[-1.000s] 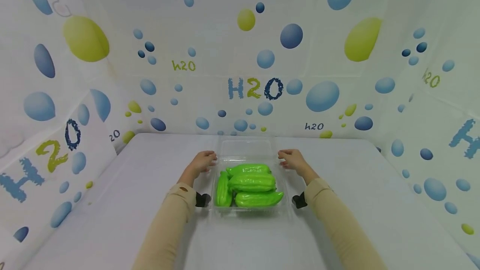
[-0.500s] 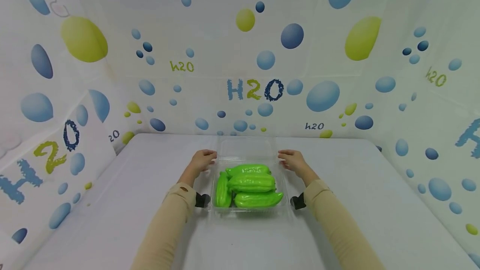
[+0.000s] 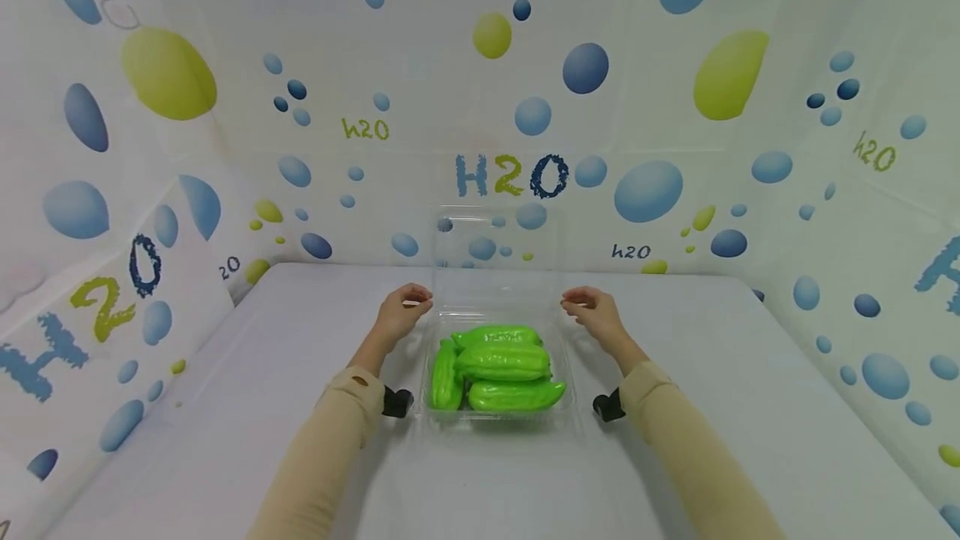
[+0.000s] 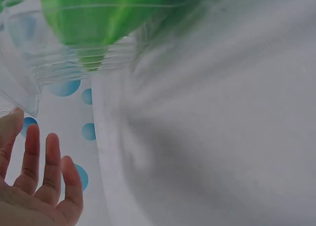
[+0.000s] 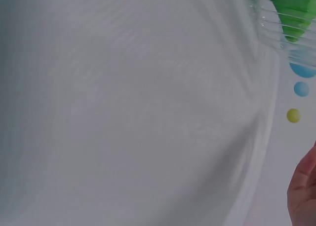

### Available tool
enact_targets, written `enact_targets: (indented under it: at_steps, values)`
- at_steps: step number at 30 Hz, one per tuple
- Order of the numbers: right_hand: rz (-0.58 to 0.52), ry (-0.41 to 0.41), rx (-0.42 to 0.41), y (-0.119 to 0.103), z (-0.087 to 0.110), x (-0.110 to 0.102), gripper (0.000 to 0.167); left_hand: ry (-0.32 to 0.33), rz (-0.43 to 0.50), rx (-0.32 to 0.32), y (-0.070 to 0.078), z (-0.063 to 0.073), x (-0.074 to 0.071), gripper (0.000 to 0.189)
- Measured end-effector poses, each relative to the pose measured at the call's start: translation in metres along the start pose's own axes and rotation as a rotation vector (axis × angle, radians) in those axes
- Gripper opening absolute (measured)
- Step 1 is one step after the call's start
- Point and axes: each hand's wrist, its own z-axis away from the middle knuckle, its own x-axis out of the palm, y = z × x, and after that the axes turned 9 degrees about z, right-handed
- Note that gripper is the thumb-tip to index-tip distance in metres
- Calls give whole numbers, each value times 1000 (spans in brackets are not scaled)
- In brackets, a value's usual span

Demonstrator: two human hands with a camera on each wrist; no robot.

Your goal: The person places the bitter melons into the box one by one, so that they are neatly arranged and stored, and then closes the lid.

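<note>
A clear plastic clamshell container (image 3: 498, 417) stands on the table. Several glossy, ridged green pepper-like vegetables (image 3: 502, 362) lie inside it. Its transparent lid (image 3: 497, 282) is raised nearly upright at the back. My left hand (image 3: 397, 315) pinches the lid's left edge. In the left wrist view the thumb touches the lid's corner, and the other fingers spread loosely below. On the other side, my right hand (image 3: 600, 319) holds the lid's right edge with its fingertips. The right wrist view shows only part of that hand (image 5: 303, 191), its fingertips cut off.
A white cloth covers the table (image 3: 225, 407). Behind it and at both sides hang white sheets (image 3: 420, 65) with blue and green dots and "H2O" lettering. Dark wrist cameras (image 3: 397, 402) sit under both sleeves, beside the container.
The lid has swung up from lying back on the table to nearly upright. Both hands have risen slightly with it. The container and vegetables have stayed in place.
</note>
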Motion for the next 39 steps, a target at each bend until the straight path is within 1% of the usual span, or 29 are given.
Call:
enact_targets:
  at_steps: [1,5,7,9,11,14,16,19,23,27,30,34,36,39]
  values:
    - [14,7,-27,1,1,-1,26,4,-8,23,0,1,0,15]
    - [57,32,-148,5,4,-3,18,25,-75,166,-1,7,-3,9]
    - [92,44,-214,7,6,-3,14,25,-121,239,-3,10,-5,7]
    - [130,60,-264,7,8,-4,11,20,-160,293,-5,12,-6,7]
    - [178,70,-276,6,11,-4,8,16,-197,334,-7,16,-7,10]
    - [253,81,-282,4,15,-4,4,28,-228,366,-10,22,-9,10]
    - [294,75,-277,3,18,-4,10,36,-245,383,-12,27,-11,11]
    - [352,55,-298,3,23,-4,16,27,-256,389,-14,33,-12,14]
    - [400,17,-333,3,31,-6,19,-6,-241,348,-16,41,-11,23]
    - [427,-40,-340,1,42,-11,31,-40,-227,303,-12,49,-10,31]
    - [431,-122,-322,-1,51,-14,40,-69,-222,279,-9,54,-11,35]
    - [391,-225,-290,0,61,-17,46,-97,-182,262,-8,63,-11,37]
    - [370,-256,-279,0,67,-19,48,-103,-160,261,-8,69,-11,38]
    - [335,-281,-255,-2,76,-20,48,-92,-134,243,-8,79,-9,37]
